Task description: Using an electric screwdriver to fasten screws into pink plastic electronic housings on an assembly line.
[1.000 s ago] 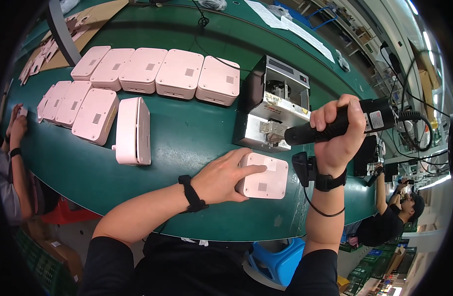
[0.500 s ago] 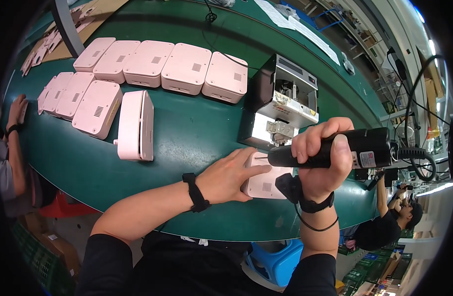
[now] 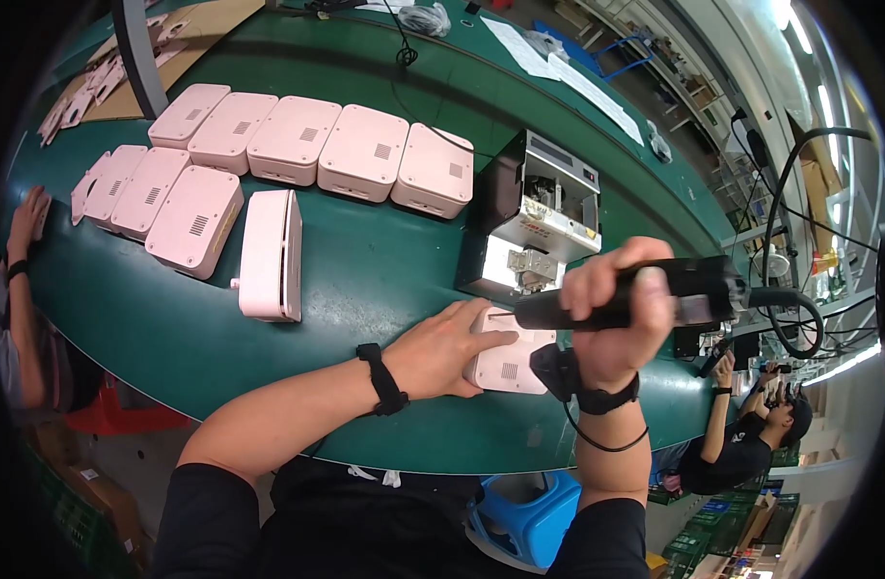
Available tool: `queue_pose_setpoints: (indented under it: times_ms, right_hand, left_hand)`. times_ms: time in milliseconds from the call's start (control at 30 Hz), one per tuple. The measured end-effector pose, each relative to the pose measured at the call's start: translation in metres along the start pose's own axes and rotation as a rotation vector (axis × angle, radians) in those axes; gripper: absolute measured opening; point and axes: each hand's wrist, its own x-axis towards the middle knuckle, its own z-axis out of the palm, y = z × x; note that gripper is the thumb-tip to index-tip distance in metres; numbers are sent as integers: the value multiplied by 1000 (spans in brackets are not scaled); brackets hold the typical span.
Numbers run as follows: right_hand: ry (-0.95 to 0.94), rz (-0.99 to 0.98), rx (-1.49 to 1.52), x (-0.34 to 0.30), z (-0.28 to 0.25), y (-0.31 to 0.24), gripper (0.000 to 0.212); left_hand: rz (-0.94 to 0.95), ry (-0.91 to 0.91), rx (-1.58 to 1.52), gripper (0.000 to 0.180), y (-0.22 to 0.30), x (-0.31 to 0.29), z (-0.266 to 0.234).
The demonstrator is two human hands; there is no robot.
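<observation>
A pale pink plastic box (image 3: pixel 521 372) with a slotted grille lies on the green table in front of me. My left hand (image 3: pixel 444 349) is closed on its left side, thumb and fingers around the upper left corner. My right hand (image 3: pixel 621 309) grips a black electric screwdriver (image 3: pixel 691 292) lying nearly level, its cable running off to the right. The thin bit reaches the box's upper left corner, beside my left fingers; whether a screw is under it I cannot tell. A black band with a sensor block (image 3: pixel 558 372) sits on my right wrist.
Just beyond the box stands a screw feeder machine (image 3: pixel 546 207). Several matching pink boxes (image 3: pixel 363 151) form two rows at the back left, and another pink box (image 3: pixel 269 253) stands on edge nearer me. A co-worker's hand (image 3: pixel 27 217) is at far left; another person (image 3: pixel 751 444) works at right.
The view has shifted slightly, so the boxes and feeder appear a little lower. My left hand keeps its hold, and the screwdriver bit stays at the same corner.
</observation>
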Motion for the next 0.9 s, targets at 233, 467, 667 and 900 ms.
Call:
queue_pose_setpoints:
  times_ms: [233,467,667,900]
  right_hand:
    - [183,-127,-136,24,-19,-11,23]
    - [231,19,-149,27,-29,-2,25]
    - [235,36,-104,-25,-34,-30,29]
    - [216,8,-122,-59,-45,-34,29]
  left_hand:
    - [-35,20,52,74,1,-12,-20]
    - [-63,12,68,71,-3,-12,-33]
    - [-46,32,90,69,-7,-8,-36]
    - [-65,13,70,69,-7,-9,-33]
